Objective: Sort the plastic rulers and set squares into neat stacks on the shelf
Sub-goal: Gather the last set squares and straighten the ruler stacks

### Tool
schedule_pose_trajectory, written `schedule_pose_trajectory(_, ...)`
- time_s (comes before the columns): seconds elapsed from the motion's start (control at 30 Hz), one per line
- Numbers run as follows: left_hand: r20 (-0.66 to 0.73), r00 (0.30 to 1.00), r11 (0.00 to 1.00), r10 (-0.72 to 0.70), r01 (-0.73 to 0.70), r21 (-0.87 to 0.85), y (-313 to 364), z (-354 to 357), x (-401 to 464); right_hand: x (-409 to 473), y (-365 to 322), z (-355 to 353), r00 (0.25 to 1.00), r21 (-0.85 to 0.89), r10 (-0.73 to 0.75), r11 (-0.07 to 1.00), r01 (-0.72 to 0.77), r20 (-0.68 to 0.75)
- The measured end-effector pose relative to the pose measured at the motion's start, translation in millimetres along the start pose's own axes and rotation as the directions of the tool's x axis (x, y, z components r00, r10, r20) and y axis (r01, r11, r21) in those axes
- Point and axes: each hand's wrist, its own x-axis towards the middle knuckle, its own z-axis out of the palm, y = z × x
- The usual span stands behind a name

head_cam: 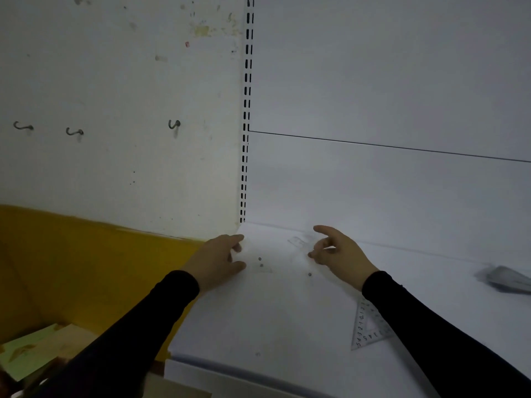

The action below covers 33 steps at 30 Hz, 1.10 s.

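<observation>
Presently, only the head view is available. Both hands are seen at the back left corner of the white shelf. The left hand is held with loosely curled fingers at the shelf's left edge; whether a clear piece is pinched there cannot be told. The right hand is held with the forefinger extended and the other fingers curled near a faint clear ruler lying by the back panel; contact cannot be confirmed. A clear set square is noted flat on the shelf nearer the front, partly covered by the right sleeve. A blurred grey object is recorded at the right edge. Handling is judged as follows: the pieces are light, thin, stiff and slippery, lying flush, so an edge is best slid over the shelf lip or lifted by a fingernail, then pinched by the rim.
</observation>
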Motion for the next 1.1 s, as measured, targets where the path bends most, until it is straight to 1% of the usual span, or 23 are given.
schedule_pose_trajectory(0.07, 0.022, 1.0, 1.0, 0.015, -0.015, 0.013, 0, 2, 2, -4, 2, -4, 1.0, -0.095, 0.004, 0.995, -0.007, -0.028)
schedule_pose_trajectory(0.17, 0.062, 0.997, 0.999, 0.037, -0.039, 0.031, 0, 4, 5, -11, 8, -12, 0.997, -0.153, 0.022, 0.988, -0.034, -0.077)
schedule_pose_trajectory(0.23, 0.081, 0.994, 0.997, 0.069, -0.072, 0.025, 0, 6, 8, -17, 11, -18, 0.996, -0.182, 0.041, 0.982, -0.055, -0.079)
schedule_pose_trajectory(0.3, 0.082, 0.993, 0.996, 0.089, -0.088, -0.007, 2, 8, 10, -22, 12, -22, 0.995, -0.137, 0.065, 0.988, -0.076, -0.081)
schedule_pose_trajectory(0.4, 0.058, 0.992, 0.991, 0.109, -0.104, -0.083, 3, 13, 15, -32, 12, -26, 0.991, -0.012, 0.109, 0.994, -0.111, -0.083)
schedule_pose_trajectory(0.53, 0.042, 0.982, 0.97, 0.182, -0.172, -0.173, 6, 21, 20, -48, 13, -28, 0.977, 0.101, 0.139, 0.987, -0.124, -0.16)
schedule_pose_trajectory(0.6, 0.041, 0.973, 0.956, 0.225, -0.213, -0.199, 10, 25, 23, -59, 11, -29, 0.967, 0.103, 0.144, 0.987, -0.124, -0.212)
schedule_pose_trajectory(0.77, 0.028, 0.946, 0.912, 0.323, -0.303, -0.277, 26, 35, 25, -86, 11, -32, 0.924, 0.031, 0.168, 0.985, -0.168, -0.343)
schedule_pose_trajectory(0.9, 0.02, 0.924, 0.884, 0.383, -0.36, -0.298, 46, 34, 19, -111, 13, -47, 0.887, 0.059, 0.178, 0.984, -0.169, -0.426)
schedule_pose_trajectory(1.0, 0.004, 0.915, 0.874, 0.403, -0.383, -0.3, 67, 35, 11, -131, 15, -61, 0.87, 0.054, 0.161, 0.987, -0.154, -0.465)
schedule_pose_trajectory(1.1, -0.013, 0.903, 0.862, 0.429, -0.414, -0.294, 93, 42, 3, -152, 18, -81, 0.86, 0.026, 0.11, 0.993, -0.112, -0.499)
